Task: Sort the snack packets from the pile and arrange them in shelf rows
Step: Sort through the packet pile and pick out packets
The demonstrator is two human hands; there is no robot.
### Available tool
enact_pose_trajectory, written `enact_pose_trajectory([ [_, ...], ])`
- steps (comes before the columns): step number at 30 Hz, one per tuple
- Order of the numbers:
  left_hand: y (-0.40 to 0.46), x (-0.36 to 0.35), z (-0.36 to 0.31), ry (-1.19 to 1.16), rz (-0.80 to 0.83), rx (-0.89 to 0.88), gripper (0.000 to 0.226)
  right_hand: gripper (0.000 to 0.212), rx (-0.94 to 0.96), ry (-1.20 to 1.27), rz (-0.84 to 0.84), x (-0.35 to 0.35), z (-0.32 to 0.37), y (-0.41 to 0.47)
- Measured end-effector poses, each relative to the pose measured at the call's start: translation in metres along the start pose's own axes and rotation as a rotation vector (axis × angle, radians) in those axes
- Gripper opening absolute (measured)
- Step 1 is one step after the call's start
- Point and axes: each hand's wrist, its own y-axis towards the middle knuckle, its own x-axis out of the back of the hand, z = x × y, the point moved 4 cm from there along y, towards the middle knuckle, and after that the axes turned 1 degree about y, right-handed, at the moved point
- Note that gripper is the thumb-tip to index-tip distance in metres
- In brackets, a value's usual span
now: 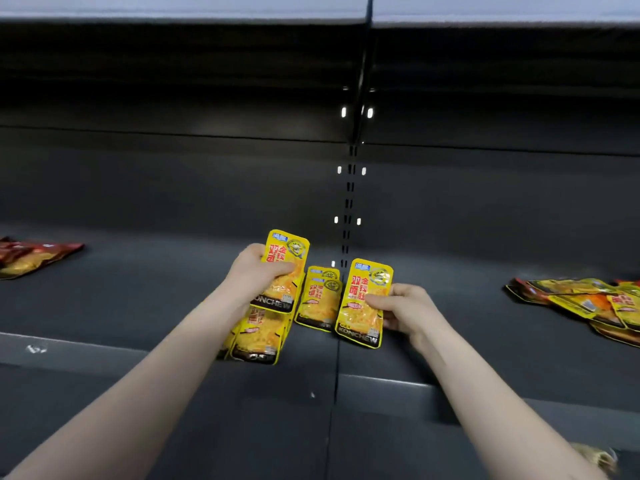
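Note:
Both hands hold yellow snack packets over a dark grey shelf (138, 299). My left hand (258, 277) grips one yellow packet (285, 261) upright, above a small stack of yellow packets (259, 336) lying near the shelf's front edge. Another short stack of yellow packets (318, 299) lies between my hands. In my right hand (403, 308) a second yellow packet (363, 306) is pinched by its right edge, tilted upright just right of that stack. A loose pile of yellow and red packets (581, 303) lies on the shelf at the far right.
A few red and yellow packets (31, 256) lie at the shelf's far left. A slotted upright post (348, 202) divides the dark back panel behind the packets. Another shelf (173, 15) overhangs above. A lower shelf's front lip (381, 382) runs below my forearms.

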Motion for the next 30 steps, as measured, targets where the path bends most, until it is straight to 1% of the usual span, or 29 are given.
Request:
enact_pose_trajectory([
  [3, 0.013, 0.025, 0.011, -0.004, 0.016, 0.003, 0.031, 0.010, -0.041, 0.006, -0.015, -0.025, -0.003, 0.003],
  [6, 0.026, 0.042, 0.020, -0.031, 0.026, 0.016, 0.033, 0.017, -0.092, -0.012, -0.020, -0.038, -0.004, 0.007],
  [9, 0.036, 0.048, 0.027, -0.055, 0.043, 0.030, 0.032, 0.010, -0.136, -0.065, 0.011, -0.047, -0.010, 0.008],
  [11, 0.038, 0.048, 0.029, -0.068, 0.046, 0.026, 0.031, 0.010, -0.152, -0.101, 0.018, -0.052, -0.012, 0.009],
  [16, 0.036, 0.049, 0.027, -0.078, -0.037, -0.001, 0.035, 0.017, -0.107, -0.204, -0.025, -0.058, -0.008, 0.012],
  [20, 0.037, 0.045, 0.021, -0.122, -0.083, 0.000, 0.030, 0.027, -0.068, -0.322, -0.072, -0.059, -0.007, 0.016],
  [23, 0.036, 0.040, 0.017, -0.110, -0.056, 0.001, 0.033, 0.027, -0.071, -0.363, -0.065, -0.062, -0.008, 0.019],
  [26, 0.034, 0.034, 0.013, -0.111, -0.039, -0.007, 0.031, 0.028, -0.101, -0.386, -0.047, -0.066, -0.009, 0.022],
  [30, 0.031, 0.024, 0.010, -0.075, 0.028, 0.007, 0.032, 0.022, -0.150, -0.406, -0.030, -0.065, -0.010, 0.025],
])
